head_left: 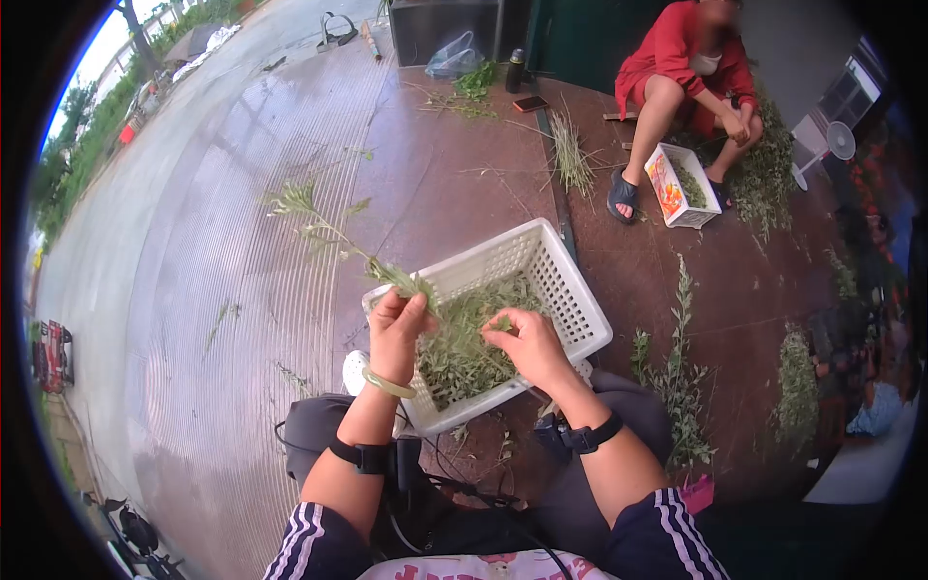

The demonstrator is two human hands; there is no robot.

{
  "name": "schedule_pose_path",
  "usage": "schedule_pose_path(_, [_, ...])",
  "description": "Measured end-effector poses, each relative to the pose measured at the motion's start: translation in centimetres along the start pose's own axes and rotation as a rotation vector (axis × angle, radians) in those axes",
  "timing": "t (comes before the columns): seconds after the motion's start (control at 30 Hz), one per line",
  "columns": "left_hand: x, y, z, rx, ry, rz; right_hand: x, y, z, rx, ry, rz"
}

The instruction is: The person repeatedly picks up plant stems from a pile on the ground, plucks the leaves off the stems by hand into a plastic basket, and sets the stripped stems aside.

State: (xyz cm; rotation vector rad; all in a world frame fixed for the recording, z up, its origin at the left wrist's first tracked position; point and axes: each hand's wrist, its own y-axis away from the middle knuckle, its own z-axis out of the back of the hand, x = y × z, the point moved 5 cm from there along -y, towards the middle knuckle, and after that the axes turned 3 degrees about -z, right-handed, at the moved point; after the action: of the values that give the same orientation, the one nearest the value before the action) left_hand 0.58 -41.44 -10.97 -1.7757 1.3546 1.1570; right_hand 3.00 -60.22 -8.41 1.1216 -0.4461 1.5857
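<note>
My left hand [398,333] is closed around a leafy green stalk [333,232], whose top points up and to the left. Pinched between the fingers of my right hand [525,343] are a few green leaves [503,325]. Both hands are over a white plastic basket [464,263] with perforated walls. Loose picked leaves [464,372] cover much of its bottom. The basket stands on the floor between my knees, tilted in view.
Leafy stalks [680,387] lie on the floor to the right, and bare stems [572,155] ahead. A person in red [681,58] sits behind a smaller white basket [688,215]. A phone [530,103], a dark bottle [515,72] and a plastic bag [454,58] lie or stand farther back.
</note>
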Motion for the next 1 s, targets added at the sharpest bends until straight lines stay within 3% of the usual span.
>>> schedule_pose_path(0.07, [-0.7, -0.2, 0.6, -0.048, 0.038, 0.012, -2.6, -0.8, -0.5, -0.058, 0.084, -0.004])
schedule_pose_path(0.17, [-0.4, 0.0, 0.5, 0.044, -0.036, 0.072, -1.7, -0.2, 0.5, -0.227, 0.173, 0.068])
schedule_pose_path(0.27, [1.2, 0.7, -0.8, 0.192, -0.185, 0.156, -1.8, -0.7, 0.0, -0.202, -0.124, 0.161])
schedule_pose_path(0.33, [2.0, 1.2, -1.6, 0.309, -0.402, 0.149, -1.5, -0.8, -0.8, -0.064, -0.345, 0.134])
schedule_pose_path(0.73, [1.9, 1.8, -3.0, 0.452, -0.269, 0.125, -0.9, -0.7, -1.4, 0.136, -0.654, 0.121])
schedule_pose_path(0.83, [1.2, 2.0, -3.0, 0.423, -0.188, 0.215, -1.0, -0.6, -1.6, 0.167, -0.626, 0.116])
schedule_pose_path(1.0, [0.8, 1.3, -2.6, 0.323, -0.187, 0.094, -0.8, -0.4, -2.0, 0.107, -0.494, 0.140])
